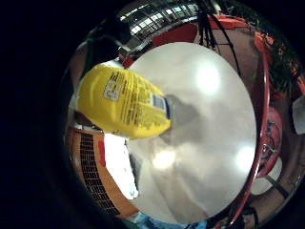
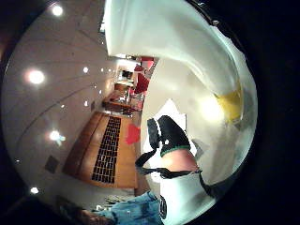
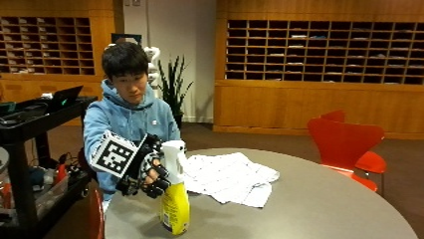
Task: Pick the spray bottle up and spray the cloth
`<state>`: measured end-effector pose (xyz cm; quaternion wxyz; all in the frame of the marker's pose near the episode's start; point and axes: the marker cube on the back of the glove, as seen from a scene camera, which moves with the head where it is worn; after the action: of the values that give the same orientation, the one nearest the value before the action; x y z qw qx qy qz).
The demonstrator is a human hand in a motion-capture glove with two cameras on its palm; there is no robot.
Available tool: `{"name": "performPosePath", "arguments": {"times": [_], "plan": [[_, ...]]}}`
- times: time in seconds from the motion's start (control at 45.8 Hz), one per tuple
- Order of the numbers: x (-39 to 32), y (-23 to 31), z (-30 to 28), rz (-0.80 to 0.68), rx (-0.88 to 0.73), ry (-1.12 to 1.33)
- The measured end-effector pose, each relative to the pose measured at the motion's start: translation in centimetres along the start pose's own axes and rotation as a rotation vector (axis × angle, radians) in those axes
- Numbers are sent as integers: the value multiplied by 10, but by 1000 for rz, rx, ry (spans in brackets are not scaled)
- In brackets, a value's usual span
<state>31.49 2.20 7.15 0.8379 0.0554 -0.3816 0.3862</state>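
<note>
**Me:** Gripping the spray bottle (image 3: 175,199) w/ my right hand (image 3: 148,174), fingers curled round its white neck just under the spray head. Bottle's upright, yellow body below my hand, near the table (image 3: 318,209) edge closest to me.

**Partner:** Is the base on the table or lifted?

**Me:** Can't tell for sure. In the outside view the base sits right at the tabletop; in the little-finger palm view the yellow body (image 1: 121,102) fills much of the pic w/ its shadow on the table behind. Label text too small to read. Trigger's behind my fingers, so can't say if a finger's on it.

**Partner:** And the cloth?

**Me:** White cloth (image 3: 228,177) lies rumpled on the table just beside the bottle, toward the middle. Thumb-side view shows it too (image 2: 171,112), partly hidden by my glove (image 2: 171,136). My other hand's out of sight.

**Partner:** Surface, room?

**Me:** Round grey table, glossy, w/ ceiling lights reflected. Red chair (image 3: 344,144) on the far side. Wood-panelled walls w/ rows of pigeonhole shelves (image 3: 318,50), a plant (image 3: 173,84) behind me, black cart (image 3: 33,149) off to one side.
</note>
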Motion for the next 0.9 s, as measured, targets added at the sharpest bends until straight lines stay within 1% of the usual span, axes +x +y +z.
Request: {"name": "performPosePath", "arguments": {"times": [0.175, 0.284, 0.371, 0.48, 0.611, 0.742, 0.83, 0.895], "plan": [[-8, -23, 14, 78, 37, -211], [-15, -36, 22, 126, 82, -287], [-17, -41, 28, 89, 106, -284], [-22, -47, 37, 49, 92, -283], [-29, -57, 47, 0, 105, -263], [-41, -64, 58, -38, 75, -193], [-53, -66, 68, -80, 5, -79], [-68, -66, 75, -128, -85, 47]]}}
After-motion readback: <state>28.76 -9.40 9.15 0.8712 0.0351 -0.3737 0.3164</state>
